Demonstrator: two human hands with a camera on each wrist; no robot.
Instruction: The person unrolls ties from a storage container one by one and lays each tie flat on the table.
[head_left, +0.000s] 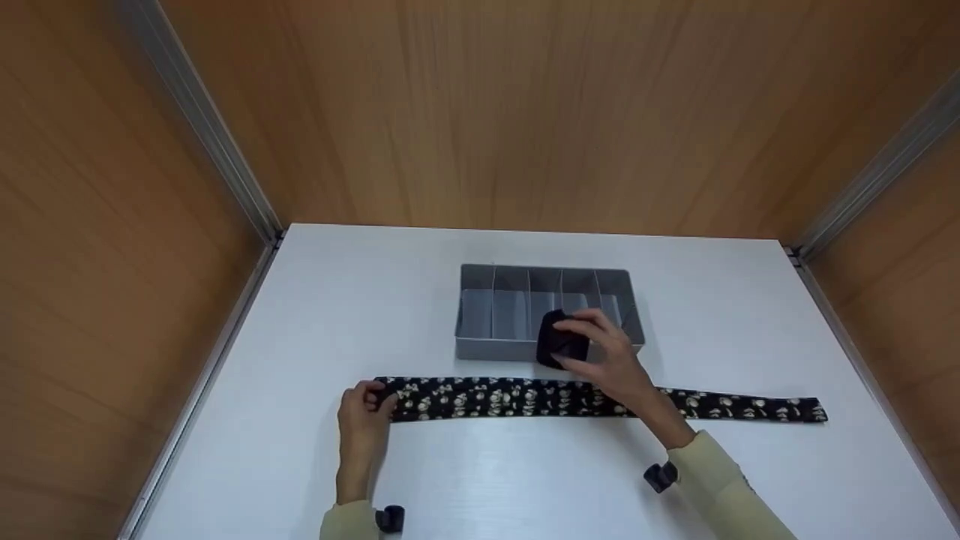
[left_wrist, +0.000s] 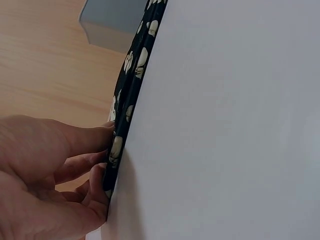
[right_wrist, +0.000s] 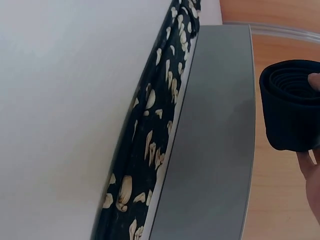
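Note:
A long black necktie (head_left: 480, 397) with a cream pattern lies stretched across the white table, its narrow end to the right. My left hand (head_left: 362, 420) pinches its left end; in the left wrist view the thumb and fingers (left_wrist: 82, 140) are at the tie's edge. A rolled-up dark necktie (head_left: 561, 343) is held between the thumb and fingers of my right hand (head_left: 616, 369), over the front wall of the grey divided box (head_left: 495, 349). The coil's layers show in the right wrist view, where the right hand (right_wrist: 314, 187) is only partly visible.
The box stands behind the patterned tie, with several side-by-side compartments. White table surface (head_left: 360, 300) surrounds them. Wood-look panels (head_left: 525, 112) with metal edge strips rise at the back and both sides.

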